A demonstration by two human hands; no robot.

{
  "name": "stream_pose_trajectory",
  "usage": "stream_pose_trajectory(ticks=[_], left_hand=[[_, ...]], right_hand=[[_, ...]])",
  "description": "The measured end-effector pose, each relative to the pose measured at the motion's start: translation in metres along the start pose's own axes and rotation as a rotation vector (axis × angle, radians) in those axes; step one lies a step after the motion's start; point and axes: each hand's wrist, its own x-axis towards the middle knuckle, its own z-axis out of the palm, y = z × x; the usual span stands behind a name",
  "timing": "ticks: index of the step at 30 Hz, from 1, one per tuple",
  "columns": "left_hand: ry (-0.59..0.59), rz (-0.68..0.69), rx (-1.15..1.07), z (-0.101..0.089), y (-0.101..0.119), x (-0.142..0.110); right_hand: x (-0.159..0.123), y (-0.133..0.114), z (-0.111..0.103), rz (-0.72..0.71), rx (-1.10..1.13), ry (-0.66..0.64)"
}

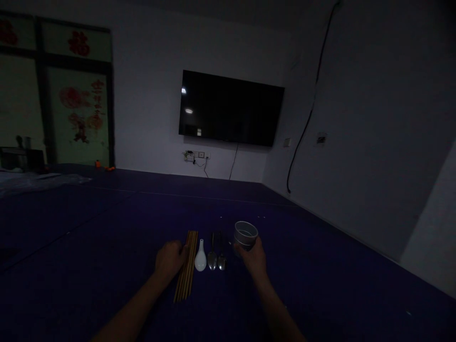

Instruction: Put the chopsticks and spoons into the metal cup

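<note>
Head view: the right hand (255, 259) is grasping the cup (245, 233) at its near right side. The cup is standing mouth-up to the right of the metal spoons (213, 261); dim light is obscuring whether its base is touching the dark blue surface (107, 228). The left hand (169, 259) is touching the left edge of the chopsticks (186, 273) with fingers curled; whether it is gripping any cannot be told.

Hazards: the chopsticks are lying side by side with no visible tie, so an uneven push could fan them out or drive them into the white spoon (200, 261) just beside them. The cup is depending on a one-sided hold; a slack grip could let it tip.

Orientation: the chopsticks' long axis is running away from the person, leaning right at the far end. All three spoons are pointing their handles away, bowls nearer. The cup's axis is running roughly upright.
</note>
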Motion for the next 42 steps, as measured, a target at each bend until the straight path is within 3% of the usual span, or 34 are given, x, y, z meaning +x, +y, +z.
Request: stream_pose_trajectory(ticks=[10, 14, 16, 18, 20, 22, 25, 28, 42], left_hand=[[-0.004, 0.019, 0.054, -0.005, 0.005, -0.006], [-0.01, 0.025, 0.075, -0.006, 0.006, -0.006], [-0.008, 0.036, 0.091, -0.005, 0.006, -0.006], [-0.002, 0.047, 0.101, -0.004, 0.006, -0.005], [0.003, 0.053, 0.095, -0.002, 0.006, -0.005], [0.004, 0.052, 0.08, -0.001, 0.006, -0.004], [0.0, 0.045, 0.061, 0.0, 0.005, -0.004], [-0.003, 0.041, 0.051, 0.001, 0.005, -0.003], [-0.007, 0.061, 0.063, 0.001, 0.004, -0.001]], right_hand=[[0.001, 0.008, 0.006, -0.018, -0.012, 0.006], [-0.003, -0.015, -0.002, -0.087, -0.102, 0.13], [-0.007, -0.032, -0.007, -0.183, -0.133, 0.259], [-0.014, -0.047, -0.009, -0.313, -0.107, 0.3], [-0.023, -0.057, -0.007, -0.442, -0.091, 0.151], [-0.032, -0.061, -0.002, -0.514, -0.114, -0.118], [-0.041, -0.062, 0.005, -0.523, -0.248, -0.479], [-0.044, -0.062, 0.008, -0.524, -0.383, -0.675], [-0.047, -0.067, 0.007, -0.493, -0.363, -0.724]])
